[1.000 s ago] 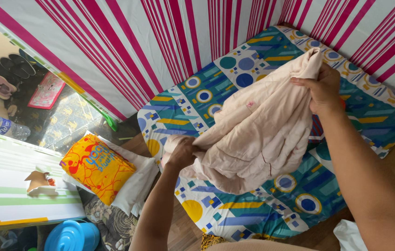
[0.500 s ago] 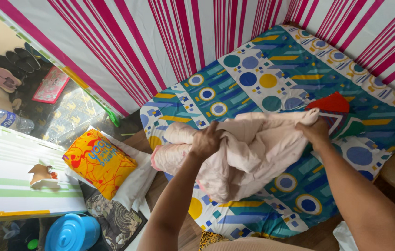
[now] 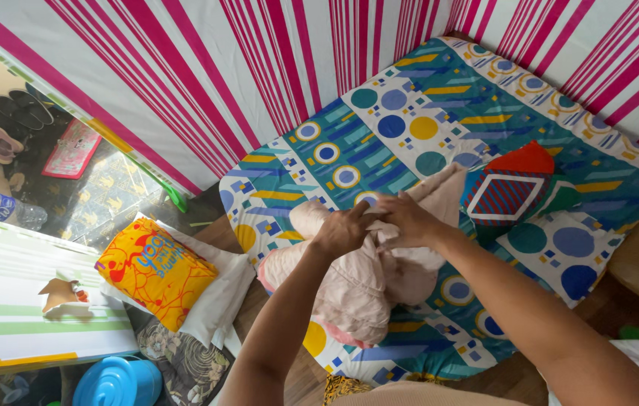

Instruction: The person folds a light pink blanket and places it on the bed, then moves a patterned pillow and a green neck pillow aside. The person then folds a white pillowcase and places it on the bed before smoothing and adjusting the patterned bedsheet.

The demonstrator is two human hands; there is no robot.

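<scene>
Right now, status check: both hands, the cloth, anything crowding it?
Left hand and right hand shut together on pale pink quilted blanket. Blanket bunched over patterned teal mattress. Red-and-blue diamond pillow close beside; nothing on top.

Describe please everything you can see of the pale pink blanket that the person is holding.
The pale pink blanket looks like soft, quilted cloth, creased and bunched into a loose bundle. One end is rolled near the mattress edge; a darker pink trim shows at its lower fold. It lies on the patterned mattress, hanging a little over the near edge. The left hand and the right hand meet on top of it, fingers gripping gathered folds. A patterned pillow lies beside it.
</scene>
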